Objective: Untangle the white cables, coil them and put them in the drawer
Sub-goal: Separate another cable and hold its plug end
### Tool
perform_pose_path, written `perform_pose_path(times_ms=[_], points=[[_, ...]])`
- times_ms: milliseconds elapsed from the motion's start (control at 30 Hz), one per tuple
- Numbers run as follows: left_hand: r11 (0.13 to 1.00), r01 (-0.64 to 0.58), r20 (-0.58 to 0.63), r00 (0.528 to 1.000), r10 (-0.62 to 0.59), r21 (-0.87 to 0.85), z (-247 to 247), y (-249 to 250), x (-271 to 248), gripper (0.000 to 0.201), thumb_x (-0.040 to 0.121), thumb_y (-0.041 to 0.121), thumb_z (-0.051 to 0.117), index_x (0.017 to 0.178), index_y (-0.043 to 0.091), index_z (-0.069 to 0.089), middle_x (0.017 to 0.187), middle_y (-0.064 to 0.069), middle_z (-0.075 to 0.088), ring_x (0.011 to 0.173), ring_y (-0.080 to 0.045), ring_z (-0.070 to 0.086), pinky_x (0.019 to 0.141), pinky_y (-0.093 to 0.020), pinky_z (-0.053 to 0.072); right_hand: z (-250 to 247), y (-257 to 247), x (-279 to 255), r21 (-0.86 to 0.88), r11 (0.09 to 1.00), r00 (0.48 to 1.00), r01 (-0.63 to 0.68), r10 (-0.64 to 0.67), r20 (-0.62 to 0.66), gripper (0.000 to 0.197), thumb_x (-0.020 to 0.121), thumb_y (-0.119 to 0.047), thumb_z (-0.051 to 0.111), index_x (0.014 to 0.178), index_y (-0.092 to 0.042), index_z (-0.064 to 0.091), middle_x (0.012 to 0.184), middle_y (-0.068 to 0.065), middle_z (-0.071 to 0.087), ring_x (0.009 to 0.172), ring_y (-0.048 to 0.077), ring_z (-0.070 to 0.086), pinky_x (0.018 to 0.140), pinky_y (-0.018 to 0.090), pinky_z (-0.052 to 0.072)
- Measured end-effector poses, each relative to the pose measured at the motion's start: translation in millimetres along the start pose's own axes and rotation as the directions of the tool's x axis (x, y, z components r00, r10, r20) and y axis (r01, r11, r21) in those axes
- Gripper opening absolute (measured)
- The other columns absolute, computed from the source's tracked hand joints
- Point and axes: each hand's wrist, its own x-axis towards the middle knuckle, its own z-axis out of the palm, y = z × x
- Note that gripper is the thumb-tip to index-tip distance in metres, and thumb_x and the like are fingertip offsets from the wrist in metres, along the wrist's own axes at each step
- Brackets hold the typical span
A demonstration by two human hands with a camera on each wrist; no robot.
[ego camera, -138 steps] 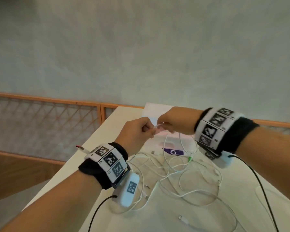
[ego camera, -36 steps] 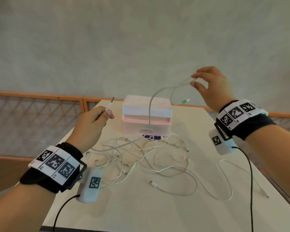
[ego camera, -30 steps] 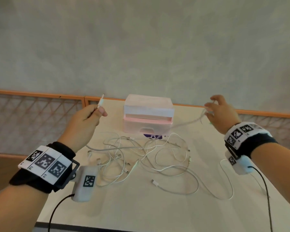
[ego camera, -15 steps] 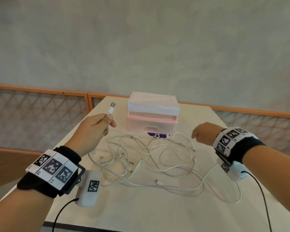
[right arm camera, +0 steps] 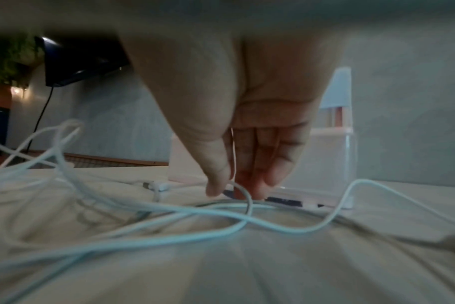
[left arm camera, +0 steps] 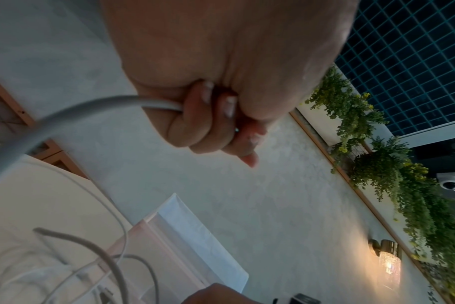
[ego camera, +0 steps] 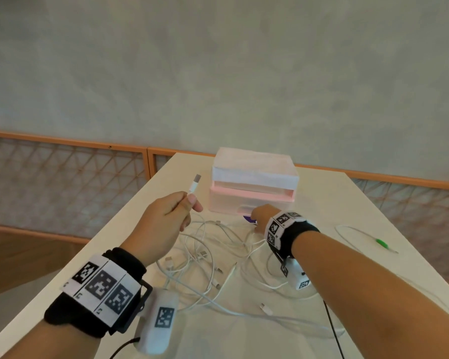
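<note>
A tangle of white cables point(ego camera: 205, 257) lies on the table in front of the pink drawer box point(ego camera: 253, 187). My left hand point(ego camera: 171, 216) is raised above the tangle's left side. It grips one white cable point(left arm camera: 65, 115) just below its USB plug point(ego camera: 194, 183), which points up. My right hand point(ego camera: 262, 216) reaches down to the tabletop just in front of the drawer. In the right wrist view its thumb and fingertips point(right arm camera: 216, 185) point down and pinch a thin white cable point(right arm camera: 243, 193) from the tangle.
A separate thin cable with a green plug point(ego camera: 381, 243) lies on the right side of the table point(ego camera: 347, 203). A purple label point(ego camera: 249, 218) sits at the drawer's foot. An orange-framed lattice railing point(ego camera: 62, 177) runs behind the table.
My right hand carried the green-plug cable to the right, left it on the table and came down to the tangle by the drawer. My left hand kept its hold on the USB cable.
</note>
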Motion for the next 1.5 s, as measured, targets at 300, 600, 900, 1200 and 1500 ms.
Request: perform_pose_path(times_ms=[300,600,900,1200,1500], points=[[1.000,-0.004,0.004,1.000,0.004,0.001,-2,-6,1,0.034,0.099,0.033,0.039,0.084,0.017,0.064,0.048,0.010,0.043,0.045,-0.003,0.039,0.047,-0.013,0.033,-34,-3,-25,0.434,0.901,0.986,-0.013,0.083,-0.144,0.020,0.091,-0.014,0.051,0.097,-0.007,0.069,0.089,0.010,0.070,0.079,0.024,0.064,0.076,0.032,0.052],[0.990,0.033,-0.003,0.999,-0.034,-0.135,6,17,0,0.032,0.101,0.030,0.036,0.093,0.017,0.064,0.054,0.006,0.047,0.043,-0.003,0.035,0.045,-0.015,0.028,-120,-6,-123,0.939,0.273,0.972,0.207,0.055,-0.230,0.013,0.095,-0.008,0.037,0.088,-0.010,0.048,0.070,0.011,0.065,0.062,0.023,0.063,0.057,0.027,0.050],[0.803,0.097,-0.078,0.981,-0.176,-0.588,45,56,-3,0.034,0.102,0.025,0.036,0.102,0.006,0.064,0.095,-0.009,0.075,0.090,-0.022,0.070,0.077,-0.030,0.058,-86,-61,-186,0.957,0.102,0.943,0.270,-0.227,-0.242,0.008,0.098,-0.017,0.044,0.090,-0.015,0.046,0.082,0.006,0.069,0.072,0.019,0.065,0.065,0.023,0.048],[0.758,-0.021,-0.144,0.985,-0.097,-0.652,45,76,-5,0.035,0.103,0.030,0.033,0.085,0.011,0.057,0.054,0.005,0.050,0.046,-0.007,0.047,0.056,-0.026,0.047,-70,-73,-184,0.921,0.263,0.948,0.288,-0.216,-0.235,0.010,0.097,-0.017,0.043,0.088,-0.016,0.045,0.072,0.002,0.065,0.063,0.014,0.062,0.059,0.022,0.043],[0.879,-0.065,-0.209,0.977,-0.040,-0.472,-1,80,-3,0.036,0.102,0.034,0.033,0.073,0.019,0.046,0.044,0.014,0.035,0.039,-0.001,0.026,0.037,-0.016,0.021,-29,-20,-129,0.567,0.761,0.933,0.317,-0.140,-0.333,0.028,0.090,-0.002,0.040,0.071,-0.021,0.048,0.078,-0.001,0.054,0.075,0.017,0.048,0.078,0.031,0.042]])
